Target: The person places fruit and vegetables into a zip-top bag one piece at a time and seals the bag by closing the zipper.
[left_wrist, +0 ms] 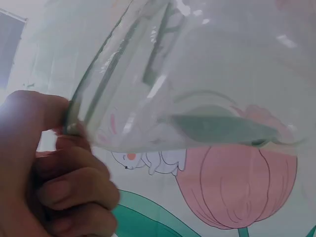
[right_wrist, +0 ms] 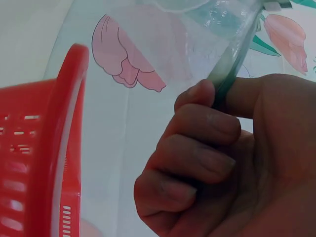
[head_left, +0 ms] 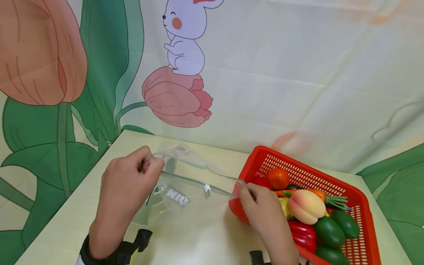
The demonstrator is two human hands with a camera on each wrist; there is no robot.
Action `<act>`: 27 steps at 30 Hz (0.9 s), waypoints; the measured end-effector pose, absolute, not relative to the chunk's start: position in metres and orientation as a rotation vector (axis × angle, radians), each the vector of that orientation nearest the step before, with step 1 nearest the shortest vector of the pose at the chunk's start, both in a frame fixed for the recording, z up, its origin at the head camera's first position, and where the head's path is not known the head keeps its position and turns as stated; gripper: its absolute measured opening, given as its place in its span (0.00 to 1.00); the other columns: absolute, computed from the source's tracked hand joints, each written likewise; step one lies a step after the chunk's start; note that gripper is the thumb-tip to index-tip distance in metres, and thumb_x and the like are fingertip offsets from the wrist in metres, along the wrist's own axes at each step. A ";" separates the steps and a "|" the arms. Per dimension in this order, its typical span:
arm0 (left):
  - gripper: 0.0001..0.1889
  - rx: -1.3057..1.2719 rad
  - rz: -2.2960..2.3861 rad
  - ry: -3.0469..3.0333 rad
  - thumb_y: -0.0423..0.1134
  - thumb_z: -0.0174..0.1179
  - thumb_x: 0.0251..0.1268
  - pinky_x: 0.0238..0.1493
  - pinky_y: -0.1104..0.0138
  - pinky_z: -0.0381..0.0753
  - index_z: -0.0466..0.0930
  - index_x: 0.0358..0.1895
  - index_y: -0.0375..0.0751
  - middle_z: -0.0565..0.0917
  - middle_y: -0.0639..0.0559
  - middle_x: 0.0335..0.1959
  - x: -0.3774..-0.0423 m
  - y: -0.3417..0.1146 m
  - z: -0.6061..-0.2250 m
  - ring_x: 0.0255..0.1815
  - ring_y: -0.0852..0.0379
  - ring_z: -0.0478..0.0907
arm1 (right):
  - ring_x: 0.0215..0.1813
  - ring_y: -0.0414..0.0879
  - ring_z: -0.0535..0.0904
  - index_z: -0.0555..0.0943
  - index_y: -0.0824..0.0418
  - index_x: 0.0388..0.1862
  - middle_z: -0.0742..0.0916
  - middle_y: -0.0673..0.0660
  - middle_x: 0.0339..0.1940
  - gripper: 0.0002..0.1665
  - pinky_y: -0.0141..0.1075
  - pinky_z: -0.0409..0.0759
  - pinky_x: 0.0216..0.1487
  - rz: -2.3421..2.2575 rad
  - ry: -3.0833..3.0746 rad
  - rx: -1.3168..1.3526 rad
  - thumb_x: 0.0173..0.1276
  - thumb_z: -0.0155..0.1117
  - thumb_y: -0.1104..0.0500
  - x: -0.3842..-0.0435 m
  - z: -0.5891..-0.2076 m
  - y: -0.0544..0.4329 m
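Observation:
A clear plastic zip bag [head_left: 195, 198] with a white slider [head_left: 207, 188] on its top edge is stretched between both hands above the table. My left hand [head_left: 130, 180] pinches one top corner; the left wrist view shows thumb and forefinger on the bag [left_wrist: 197, 98]. At the other end, my right hand [head_left: 265, 209] pinches the opposite corner, its fingers curled in the right wrist view. Between the hands the mouth of the bag stands apart. White lettering [head_left: 177, 197] shows on or through the film; which one I cannot tell.
A red plastic basket [head_left: 371, 228] stands close by my right hand. It holds a peach [head_left: 307, 207], a tomato [head_left: 278, 179], a red pepper [head_left: 302, 235], a carrot and several green vegetables. Behind the pale table [head_left: 198, 243] hangs a printed cloth [head_left: 265, 73].

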State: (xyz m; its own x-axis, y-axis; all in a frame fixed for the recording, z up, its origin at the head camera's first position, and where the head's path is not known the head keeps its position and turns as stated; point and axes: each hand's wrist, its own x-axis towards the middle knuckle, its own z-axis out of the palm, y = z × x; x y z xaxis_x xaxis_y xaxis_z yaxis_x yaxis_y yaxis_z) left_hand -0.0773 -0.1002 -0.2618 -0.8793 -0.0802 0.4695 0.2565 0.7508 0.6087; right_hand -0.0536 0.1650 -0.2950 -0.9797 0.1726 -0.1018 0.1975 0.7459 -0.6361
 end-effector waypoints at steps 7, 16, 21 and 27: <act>0.15 -0.278 -0.930 -2.174 0.30 0.49 0.49 0.15 0.71 0.45 0.57 0.14 0.50 0.52 0.61 0.09 -0.074 -0.095 -0.260 0.13 0.67 0.47 | 0.19 0.47 0.67 0.68 0.55 0.16 0.69 0.52 0.12 0.23 0.34 0.64 0.22 -1.092 2.903 0.329 0.70 0.48 0.48 -0.053 -0.294 0.165; 0.15 -0.264 -1.195 -2.378 0.32 0.51 0.60 0.16 0.69 0.57 0.61 0.18 0.51 0.58 0.58 0.10 -0.073 -0.082 -0.264 0.13 0.62 0.57 | 0.21 0.46 0.70 0.72 0.51 0.20 0.73 0.52 0.13 0.22 0.34 0.67 0.24 -1.065 2.967 0.290 0.72 0.49 0.42 -0.053 -0.297 0.166; 0.15 -0.259 -1.287 -2.482 0.37 0.51 0.63 0.19 0.69 0.61 0.62 0.18 0.53 0.62 0.57 0.11 -0.073 -0.070 -0.265 0.15 0.61 0.61 | 0.24 0.45 0.71 0.74 0.49 0.23 0.73 0.52 0.15 0.22 0.34 0.69 0.27 -1.054 2.996 0.260 0.71 0.48 0.38 -0.052 -0.297 0.166; 0.13 -0.255 -1.290 -2.565 0.37 0.51 0.61 0.19 0.70 0.63 0.65 0.18 0.53 0.65 0.57 0.12 -0.075 -0.064 -0.269 0.17 0.61 0.64 | 0.25 0.44 0.71 0.73 0.48 0.24 0.74 0.51 0.17 0.30 0.35 0.69 0.30 -1.014 3.018 0.231 0.67 0.39 0.28 -0.048 -0.292 0.172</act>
State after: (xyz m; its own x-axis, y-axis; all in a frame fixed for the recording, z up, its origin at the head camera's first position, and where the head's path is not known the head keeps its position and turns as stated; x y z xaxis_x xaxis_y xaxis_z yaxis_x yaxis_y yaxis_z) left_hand -0.0754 -0.0638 -0.2687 -0.9511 0.0398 0.3062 0.2696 0.5907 0.7605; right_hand -0.0484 0.1722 -0.2924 -0.9882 0.1530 0.0018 0.1209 0.7877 -0.6041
